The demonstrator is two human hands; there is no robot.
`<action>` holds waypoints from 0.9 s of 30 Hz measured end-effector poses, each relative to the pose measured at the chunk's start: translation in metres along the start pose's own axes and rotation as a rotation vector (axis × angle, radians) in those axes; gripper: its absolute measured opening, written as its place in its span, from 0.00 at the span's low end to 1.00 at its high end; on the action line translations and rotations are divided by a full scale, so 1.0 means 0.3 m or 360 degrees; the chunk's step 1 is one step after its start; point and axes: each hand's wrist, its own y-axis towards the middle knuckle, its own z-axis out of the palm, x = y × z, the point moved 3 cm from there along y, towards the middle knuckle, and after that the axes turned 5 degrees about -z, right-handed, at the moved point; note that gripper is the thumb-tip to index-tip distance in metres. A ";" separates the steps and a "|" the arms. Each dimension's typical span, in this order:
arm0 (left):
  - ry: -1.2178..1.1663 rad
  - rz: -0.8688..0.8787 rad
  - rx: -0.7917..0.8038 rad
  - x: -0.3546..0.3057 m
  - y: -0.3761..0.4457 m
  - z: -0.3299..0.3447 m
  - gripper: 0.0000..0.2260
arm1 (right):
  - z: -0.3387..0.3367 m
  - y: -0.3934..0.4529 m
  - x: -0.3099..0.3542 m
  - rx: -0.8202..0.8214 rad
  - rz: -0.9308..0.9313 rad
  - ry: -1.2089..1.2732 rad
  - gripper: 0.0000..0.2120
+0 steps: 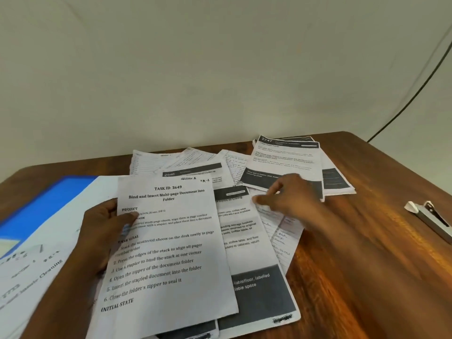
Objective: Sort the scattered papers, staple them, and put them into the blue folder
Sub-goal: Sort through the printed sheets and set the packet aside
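The white printed task sheet [171, 243] is being pinched by the left hand [102, 231]; the right hand [288, 194], fingers loose and empty, is being reached over the scattered white papers [256, 241]; edges should be squared before the silver stapler [430, 216] is used.

On the table [367, 277], the folder [49, 204] lies left of the scattered papers [244, 241]; the stapler [430, 218] lies right of them.

Light's even and soft on my feed, moderately bright, no hard shadows. Faint sheen on the wood surface [354, 277] near right. Right hand [291, 194] is motion-blurred, fingers smeared. Top sheet [171, 241] text reads sharp in the centre; papers at the left edge [27, 270] go soft and stretched. Wide-angle bends the surface's far edge and the cable [415, 94].
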 end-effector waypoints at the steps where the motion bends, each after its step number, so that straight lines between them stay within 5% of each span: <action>1: 0.0008 0.0005 -0.0018 0.000 0.002 -0.011 0.13 | 0.026 -0.017 0.024 0.0075 -0.0020 0.0022 0.21; 7: -0.0028 0.0000 -0.0068 0.000 0.005 -0.061 0.14 | 0.107 -0.013 0.008 0.0008 0.0011 0.0056 0.29; 14: -0.0049 -0.0010 -0.0045 -0.003 0.004 -0.071 0.13 | 0.109 0.028 -0.028 0.0062 0.0032 0.0106 0.13; 20: -0.0041 0.0005 -0.0056 0.006 0.006 -0.073 0.13 | 0.026 0.052 -0.044 0.0175 0.0065 -0.0168 0.11; 27: -0.0031 0.0040 -0.0056 0.015 0.012 -0.072 0.12 | 0.005 0.065 0.016 -0.0064 -0.0036 -0.0459 0.23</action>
